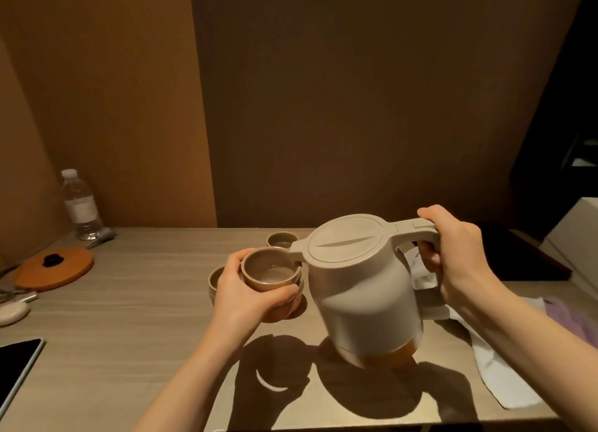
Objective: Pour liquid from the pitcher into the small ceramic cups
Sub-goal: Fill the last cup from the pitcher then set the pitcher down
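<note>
Left hand is curled round a small ceramic cup, held above the worktop; pale liquid is seen inside. Right hand is wrapped round the pitcher handle, pitcher tilted, spout touching the cup rim. Two more cups are set just behind; their contents cannot be told. A water bottle is stood far left.
</note>
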The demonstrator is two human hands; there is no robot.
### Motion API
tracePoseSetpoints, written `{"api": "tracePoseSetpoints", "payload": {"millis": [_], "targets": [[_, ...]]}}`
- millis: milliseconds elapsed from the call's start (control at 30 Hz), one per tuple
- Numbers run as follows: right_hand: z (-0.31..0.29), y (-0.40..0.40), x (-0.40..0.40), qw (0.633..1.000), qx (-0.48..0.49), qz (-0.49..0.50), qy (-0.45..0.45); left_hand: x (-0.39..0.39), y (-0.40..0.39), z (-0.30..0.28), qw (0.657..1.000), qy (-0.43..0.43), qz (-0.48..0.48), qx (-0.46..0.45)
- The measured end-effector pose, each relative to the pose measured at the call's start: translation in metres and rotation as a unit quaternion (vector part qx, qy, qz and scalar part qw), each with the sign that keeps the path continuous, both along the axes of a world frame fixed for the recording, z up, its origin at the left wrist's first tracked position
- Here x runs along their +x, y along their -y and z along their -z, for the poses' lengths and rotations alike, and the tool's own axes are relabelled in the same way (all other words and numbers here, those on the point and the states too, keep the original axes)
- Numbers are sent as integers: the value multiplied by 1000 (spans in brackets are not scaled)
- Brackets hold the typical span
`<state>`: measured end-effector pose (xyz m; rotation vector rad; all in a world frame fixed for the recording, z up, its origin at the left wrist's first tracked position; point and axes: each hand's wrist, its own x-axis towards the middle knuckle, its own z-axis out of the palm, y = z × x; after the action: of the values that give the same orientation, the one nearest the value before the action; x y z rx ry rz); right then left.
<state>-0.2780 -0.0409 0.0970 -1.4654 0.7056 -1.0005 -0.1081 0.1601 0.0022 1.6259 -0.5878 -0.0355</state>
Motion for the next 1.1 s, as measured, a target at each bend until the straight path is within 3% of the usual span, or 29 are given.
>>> {"api": "tracePoseSetpoints", "payload": {"millis": [367,667,933,1100], "targets": [[-3,15,28,998,28,6,53,44,24,-22,1000,-9,-7,-6],[4,31,49,999,27,12,40,121,50,-13,998,-33,-45,19],[18,45,69,999,28,20,30,190,71,13,994,-77,-61,57],[22,55,77,998,59,11,34,223,74,27,987,-85,-44,133]]}}
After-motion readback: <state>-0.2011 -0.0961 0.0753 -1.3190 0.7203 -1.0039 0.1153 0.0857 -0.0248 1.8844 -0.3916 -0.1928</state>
